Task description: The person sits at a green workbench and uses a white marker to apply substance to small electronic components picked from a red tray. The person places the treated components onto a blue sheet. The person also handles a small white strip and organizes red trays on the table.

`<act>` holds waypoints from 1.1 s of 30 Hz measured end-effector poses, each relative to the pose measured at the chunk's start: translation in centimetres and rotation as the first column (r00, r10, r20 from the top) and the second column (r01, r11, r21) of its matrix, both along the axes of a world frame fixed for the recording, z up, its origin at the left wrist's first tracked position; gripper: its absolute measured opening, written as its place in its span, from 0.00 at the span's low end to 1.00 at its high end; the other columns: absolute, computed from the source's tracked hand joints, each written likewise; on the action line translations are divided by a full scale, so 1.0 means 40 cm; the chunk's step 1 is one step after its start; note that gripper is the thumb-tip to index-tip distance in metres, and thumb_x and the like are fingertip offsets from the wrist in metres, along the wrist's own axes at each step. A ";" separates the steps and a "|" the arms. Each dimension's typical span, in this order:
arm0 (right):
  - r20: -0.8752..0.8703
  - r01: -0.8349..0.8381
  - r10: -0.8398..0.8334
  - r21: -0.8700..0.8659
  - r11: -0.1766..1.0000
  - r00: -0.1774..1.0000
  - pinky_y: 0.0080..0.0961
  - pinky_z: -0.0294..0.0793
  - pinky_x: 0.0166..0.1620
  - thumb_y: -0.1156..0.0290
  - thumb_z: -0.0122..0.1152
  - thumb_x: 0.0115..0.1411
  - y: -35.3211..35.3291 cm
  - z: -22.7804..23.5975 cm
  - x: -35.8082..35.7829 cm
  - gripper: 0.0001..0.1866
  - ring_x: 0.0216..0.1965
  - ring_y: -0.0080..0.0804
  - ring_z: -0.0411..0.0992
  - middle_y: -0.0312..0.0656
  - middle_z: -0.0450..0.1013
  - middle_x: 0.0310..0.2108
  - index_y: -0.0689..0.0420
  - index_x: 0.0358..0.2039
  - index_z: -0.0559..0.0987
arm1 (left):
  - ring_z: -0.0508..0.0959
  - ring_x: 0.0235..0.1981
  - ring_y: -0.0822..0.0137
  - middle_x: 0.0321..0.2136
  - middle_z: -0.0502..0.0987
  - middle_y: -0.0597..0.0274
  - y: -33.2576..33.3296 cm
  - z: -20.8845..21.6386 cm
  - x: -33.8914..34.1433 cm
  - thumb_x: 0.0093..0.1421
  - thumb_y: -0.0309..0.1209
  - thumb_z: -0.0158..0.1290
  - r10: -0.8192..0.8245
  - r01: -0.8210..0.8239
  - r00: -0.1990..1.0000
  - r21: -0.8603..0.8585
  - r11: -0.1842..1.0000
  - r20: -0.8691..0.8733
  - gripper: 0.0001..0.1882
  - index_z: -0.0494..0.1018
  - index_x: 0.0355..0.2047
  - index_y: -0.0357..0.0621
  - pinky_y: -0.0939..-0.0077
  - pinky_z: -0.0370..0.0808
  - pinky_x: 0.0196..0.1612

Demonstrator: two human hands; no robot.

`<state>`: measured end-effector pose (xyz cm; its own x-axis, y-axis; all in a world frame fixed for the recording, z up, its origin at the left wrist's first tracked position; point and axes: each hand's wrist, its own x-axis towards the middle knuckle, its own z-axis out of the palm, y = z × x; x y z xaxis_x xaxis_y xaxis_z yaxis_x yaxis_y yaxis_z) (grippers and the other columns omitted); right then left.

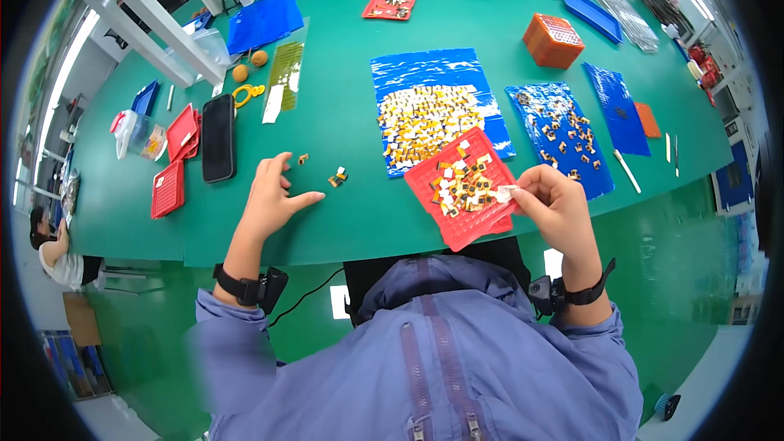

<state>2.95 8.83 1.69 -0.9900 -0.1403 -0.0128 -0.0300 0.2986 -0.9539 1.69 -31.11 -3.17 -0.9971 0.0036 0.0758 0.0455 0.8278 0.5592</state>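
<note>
On the green table my left hand (273, 196) rests with thumb and fingers spread, holding nothing. Close to its fingertips lie a few small yellow-and-black parts (337, 177). My right hand (557, 208) pinches a small white piece (505, 193) at the right edge of a red tray (433, 196). Many small white, yellow and black parts (465, 188) are heaped in that tray, which overlaps the near edge of a blue sheet (425, 65). Densely packed white-and-yellow parts (420, 118) cover much of this sheet.
Right of the tray, another blue sheet (523, 98) carries scattered parts, near a white pen (627, 171). An orange tray stack (553, 41) stands behind. A black phone (218, 139), red trays (168, 189) and yellow scissors (245, 95) lie left. White posts (155, 24) rise at far left.
</note>
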 end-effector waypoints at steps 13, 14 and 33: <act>-0.040 -0.091 0.091 0.013 0.996 0.995 0.15 0.70 0.25 0.79 0.58 0.56 -0.042 -0.025 -0.005 0.03 0.23 0.14 0.71 0.37 0.75 0.22 0.65 0.30 0.74 | 0.73 0.29 0.73 0.36 0.68 0.59 0.076 -0.024 -0.090 0.47 0.27 0.65 -0.110 0.105 0.993 0.105 0.989 0.046 0.28 0.67 0.48 0.40 0.79 0.74 0.33; -0.039 -0.089 0.091 0.031 0.996 0.995 0.15 0.70 0.26 0.79 0.58 0.56 -0.038 -0.024 -0.007 0.03 0.23 0.14 0.72 0.38 0.76 0.22 0.65 0.30 0.74 | 0.73 0.29 0.72 0.36 0.69 0.59 0.080 -0.012 -0.092 0.47 0.27 0.65 -0.079 0.074 0.996 0.122 0.990 0.034 0.27 0.68 0.48 0.40 0.79 0.74 0.32; -0.040 -0.088 0.089 0.008 0.996 0.995 0.15 0.71 0.27 0.80 0.59 0.55 -0.034 -0.027 0.003 0.03 0.24 0.15 0.73 0.37 0.76 0.22 0.64 0.30 0.74 | 0.71 0.27 0.72 0.28 0.73 0.62 -0.017 -0.009 -0.102 0.54 0.24 0.56 -0.027 0.030 0.997 -0.040 0.999 0.071 0.06 0.72 0.32 0.39 0.79 0.70 0.32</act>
<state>3.07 7.49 0.61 -0.9734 -0.2275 0.0253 -0.0945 0.2987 -0.9496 -2.41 -31.78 -3.54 -0.9994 0.0336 0.0045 0.0309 0.8490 0.5275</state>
